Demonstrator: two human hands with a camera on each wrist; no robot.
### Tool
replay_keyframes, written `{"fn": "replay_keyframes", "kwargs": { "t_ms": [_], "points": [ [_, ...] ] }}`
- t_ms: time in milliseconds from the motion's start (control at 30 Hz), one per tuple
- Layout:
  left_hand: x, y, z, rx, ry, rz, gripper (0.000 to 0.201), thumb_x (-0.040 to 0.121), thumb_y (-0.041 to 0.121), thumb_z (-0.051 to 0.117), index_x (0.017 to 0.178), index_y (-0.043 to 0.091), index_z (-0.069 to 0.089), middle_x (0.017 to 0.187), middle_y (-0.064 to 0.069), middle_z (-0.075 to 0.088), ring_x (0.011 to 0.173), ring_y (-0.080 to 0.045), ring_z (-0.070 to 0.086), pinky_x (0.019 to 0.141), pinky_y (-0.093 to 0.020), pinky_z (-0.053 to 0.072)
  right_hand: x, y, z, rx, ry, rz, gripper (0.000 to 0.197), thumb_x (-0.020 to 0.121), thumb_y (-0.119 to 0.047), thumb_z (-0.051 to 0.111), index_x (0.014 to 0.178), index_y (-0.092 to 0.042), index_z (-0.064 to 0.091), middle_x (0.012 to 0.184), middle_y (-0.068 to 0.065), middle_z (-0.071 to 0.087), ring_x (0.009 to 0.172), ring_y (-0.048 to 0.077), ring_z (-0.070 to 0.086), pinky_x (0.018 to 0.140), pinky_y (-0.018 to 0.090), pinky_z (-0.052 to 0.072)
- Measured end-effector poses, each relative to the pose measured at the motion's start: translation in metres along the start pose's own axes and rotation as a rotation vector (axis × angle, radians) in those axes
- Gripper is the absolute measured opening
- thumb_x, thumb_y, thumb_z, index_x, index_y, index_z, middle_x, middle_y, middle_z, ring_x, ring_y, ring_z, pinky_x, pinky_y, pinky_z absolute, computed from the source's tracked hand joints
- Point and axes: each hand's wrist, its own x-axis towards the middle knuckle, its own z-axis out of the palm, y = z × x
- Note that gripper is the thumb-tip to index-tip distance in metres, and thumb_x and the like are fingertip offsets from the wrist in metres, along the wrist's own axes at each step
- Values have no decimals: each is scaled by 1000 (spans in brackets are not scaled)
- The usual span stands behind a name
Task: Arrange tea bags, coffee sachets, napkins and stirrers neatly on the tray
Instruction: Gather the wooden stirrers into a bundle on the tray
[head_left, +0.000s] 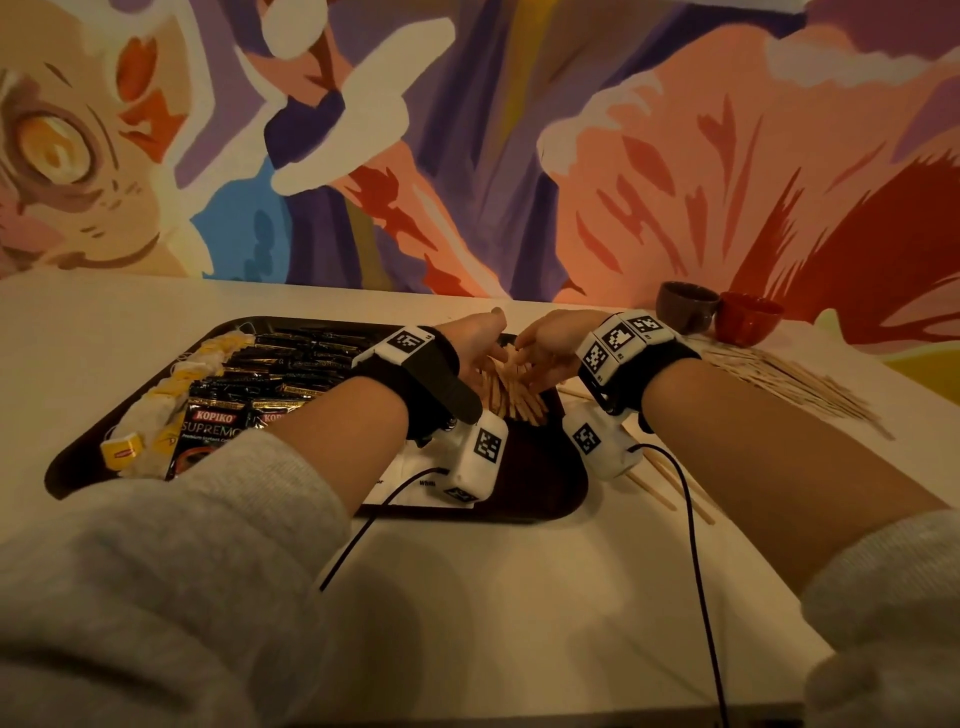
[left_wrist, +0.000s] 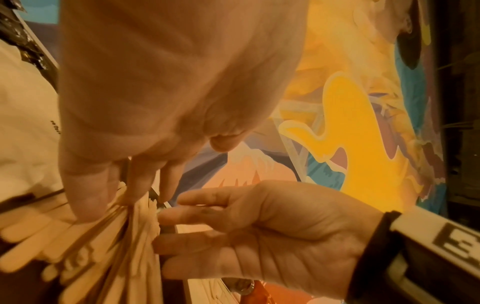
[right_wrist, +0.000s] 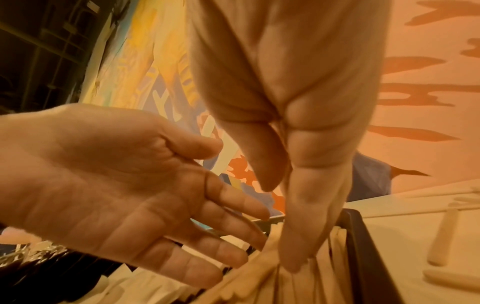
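Note:
A dark tray (head_left: 545, 499) lies on the white table. It holds a column of tea bags (head_left: 156, 415) at its left, black coffee sachets (head_left: 291, 364) in the middle, white napkins (head_left: 410, 488) at the front and a pile of wooden stirrers (head_left: 514, 395) at its right. My left hand (head_left: 483, 353) and right hand (head_left: 540, 358) flank that pile, palms facing each other. In the left wrist view my left hand (left_wrist: 135, 185) presses straight fingers onto the stirrers (left_wrist: 78, 246), and the right hand (left_wrist: 233, 236) touches their ends. Seen from the right wrist, my right hand (right_wrist: 298, 246) presses the stirrers (right_wrist: 259, 283) beside the flat left hand (right_wrist: 155, 205).
Many loose stirrers (head_left: 779, 379) are spread on the table right of the tray, with a few more (head_left: 670, 483) near its front right corner. A brown cup (head_left: 685, 306) and a red cup (head_left: 748, 317) stand at the back right against the painted wall. Sensor cables trail off both wrists.

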Motion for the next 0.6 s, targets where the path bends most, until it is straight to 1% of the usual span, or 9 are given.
{"fn": "replay_keyframes", "kwargs": {
  "t_ms": [67,100,167,267,333,400,467,533,600],
  "points": [
    [2,-1,1,5,-7,5,64,101,48,19,144,2,33,150,-17,34,140,-32,27,108,-44,28,0,0,-1,-12,2,18,37,86,-4,60,123,-2,56,117,13,62,97,26,64,81,35,55],
    [4,-1,1,4,-9,10,64,101,48,20,143,3,34,150,-17,34,139,-32,28,108,-44,28,-3,0,-1,-18,-1,20,36,86,-4,60,121,-2,57,116,14,63,99,27,64,85,36,55],
    [4,-2,2,-2,-3,16,63,100,50,21,142,5,36,150,-15,34,139,-31,29,108,-44,28,-4,1,-1,-10,-20,12,34,88,-5,58,121,-1,57,114,14,63,99,28,65,87,37,54],
    [3,0,6,-19,-3,39,62,101,49,21,143,6,36,151,-14,34,137,-29,32,106,-42,30,-14,-3,-1,21,-52,36,35,92,-2,52,127,-1,52,126,17,59,113,32,59,94,42,51],
    [-3,3,9,-21,-8,56,62,101,48,20,146,6,32,154,-13,29,142,-30,23,111,-43,23,-23,-5,-7,53,-59,39,36,94,1,46,130,-2,48,127,16,57,116,32,57,96,44,48],
    [-11,7,15,42,-13,80,62,102,48,21,147,7,31,154,-13,27,144,-30,19,114,-44,19,-33,-2,-19,58,-25,10,38,94,3,46,132,-4,46,124,15,57,108,28,60,92,42,51],
    [-22,10,25,176,-17,139,56,102,44,27,143,7,38,149,-13,37,139,-30,30,112,-42,26,-41,6,-33,73,13,-5,38,93,3,49,130,-5,48,120,14,59,95,25,62,78,37,55],
    [-37,12,37,329,-82,202,45,102,35,37,136,8,47,136,-12,52,126,-27,46,103,-36,36,-48,18,-45,12,23,-3,37,91,2,54,127,-6,51,114,14,62,85,22,63,70,34,53],
    [-53,14,52,491,-234,222,37,100,26,43,132,8,51,121,-9,61,106,-20,55,94,-30,40,-54,33,-58,-64,49,21,33,91,-1,55,124,-6,52,105,12,65,82,22,64,70,35,53]
  ]
}}
